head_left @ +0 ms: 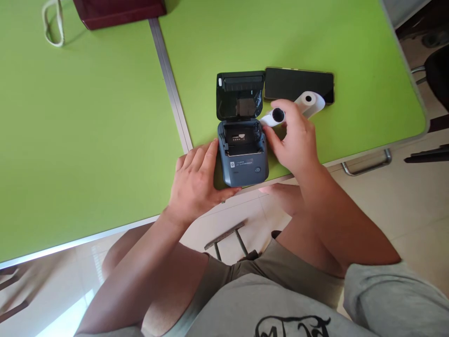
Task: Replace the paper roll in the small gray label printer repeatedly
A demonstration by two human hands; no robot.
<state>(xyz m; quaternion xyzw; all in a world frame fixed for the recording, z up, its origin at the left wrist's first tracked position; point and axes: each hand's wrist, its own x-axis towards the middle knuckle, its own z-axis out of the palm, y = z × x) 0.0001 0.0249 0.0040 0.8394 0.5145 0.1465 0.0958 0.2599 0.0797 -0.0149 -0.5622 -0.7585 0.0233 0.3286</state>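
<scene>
A small blue-grey label printer (243, 161) sits at the near edge of the green table (105, 140), its lid (239, 93) flipped up and its paper bay empty. My left hand (196, 182) rests against the printer's left side, fingers curled around it. My right hand (294, 138) holds a white paper roll (275, 117) just right of the open bay, its dark core facing me. A second white paper roll (310, 102) lies on the table behind my right hand.
A black phone (298, 83) lies flat beside the printer lid. A dark red bag (119, 11) with a pale strap (52, 23) sits at the far edge. A metal seam (170, 79) joins two tabletops. A dark chair (437, 70) stands to the right.
</scene>
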